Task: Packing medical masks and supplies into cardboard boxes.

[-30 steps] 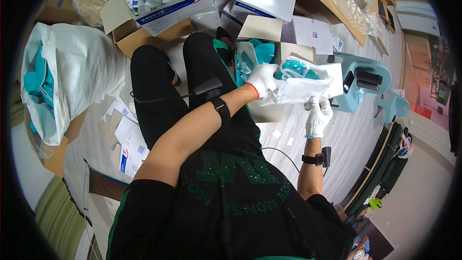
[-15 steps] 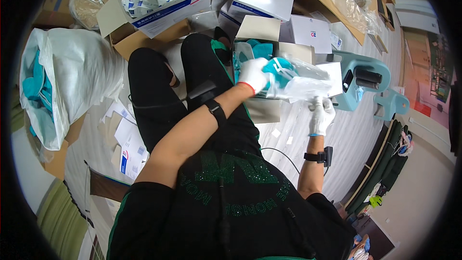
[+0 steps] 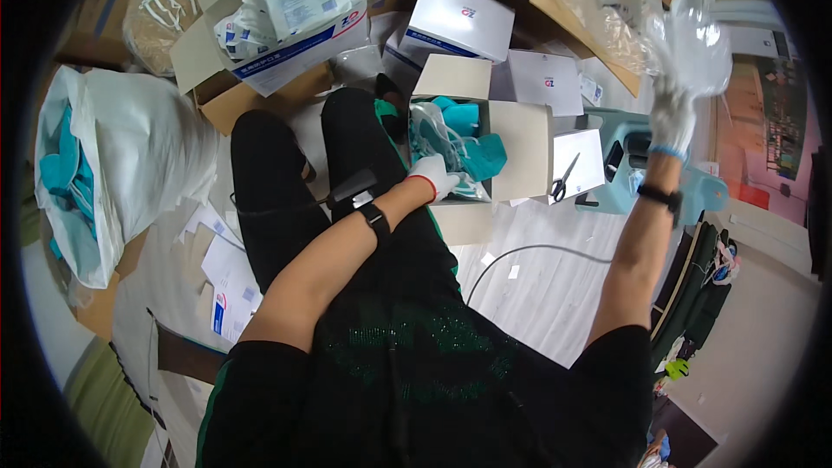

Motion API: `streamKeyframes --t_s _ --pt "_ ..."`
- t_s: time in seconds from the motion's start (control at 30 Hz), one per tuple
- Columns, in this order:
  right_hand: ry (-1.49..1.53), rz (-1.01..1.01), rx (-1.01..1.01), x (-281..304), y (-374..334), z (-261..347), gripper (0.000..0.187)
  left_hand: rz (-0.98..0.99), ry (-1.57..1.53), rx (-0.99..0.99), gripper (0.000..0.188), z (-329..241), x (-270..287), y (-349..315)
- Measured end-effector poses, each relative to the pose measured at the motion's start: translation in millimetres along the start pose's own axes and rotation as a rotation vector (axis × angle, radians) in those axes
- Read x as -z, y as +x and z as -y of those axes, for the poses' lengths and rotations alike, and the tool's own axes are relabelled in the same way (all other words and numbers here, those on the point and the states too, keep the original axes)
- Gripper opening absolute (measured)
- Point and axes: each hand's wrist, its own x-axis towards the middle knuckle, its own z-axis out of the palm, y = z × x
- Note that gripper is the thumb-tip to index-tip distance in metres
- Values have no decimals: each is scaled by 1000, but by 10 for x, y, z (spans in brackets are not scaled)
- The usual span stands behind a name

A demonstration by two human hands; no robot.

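Note:
My left hand (image 3: 436, 177), in a white glove, is at the near side of an open carton (image 3: 451, 76). Its fingers are closed, and what they grip is hidden. Just beyond the fingertips, a teal cup-shaped face mask (image 3: 485, 156) leans over the carton's right edge. More teal masks (image 3: 460, 118) with pale straps lie inside. Far out to the right, my raised right hand (image 3: 672, 117), also gloved, is closed at the lower end of a crumpled clear plastic bag (image 3: 698, 43); motion blurs both.
Black scissors (image 3: 565, 178) lie on a white box right of the carton. Beyond stands a pale blue plastic stool (image 3: 620, 143). White boxes (image 3: 464, 22) and a carton of packets (image 3: 303, 43) stand ahead. A white sack (image 3: 143, 134) of teal masks sits at left.
My right hand has swung up and right with the plastic bag. The teal mask is out of the bag and at the carton's edge. My left hand has moved slightly left and nearer me.

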Motion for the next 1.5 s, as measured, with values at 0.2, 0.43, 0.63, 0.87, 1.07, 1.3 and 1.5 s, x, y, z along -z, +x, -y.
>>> streamKeyframes --t_s 0.2,0.43,0.63,0.87,1.07,1.3,1.5 --pt "-1008 304 -110 -785 -89 -1149 29 -56 -529 -153 30 219 204 -404" --pt "-1841 915 -170 -985 -1473 -2816 50 -74 -527 -235 24 154 158 -412" --pt "-1348 331 -33 -455 -1878 -2138 20 -19 -722 -154 23 170 226 -427" --pt "-825 -154 -243 80 -2225 -1737 19 0 -656 -183 22 167 188 -419" --pt "-359 -245 -229 216 -2006 -1644 10 -42 -708 -196 27 266 192 -397" --pt "-251 -158 -249 75 -2076 -1453 10 -289 -143 -240 86 -149 202 -377" --pt "-273 -56 -256 -201 -2191 -1223 10 -339 -247 -408 33 -200 63 -101"
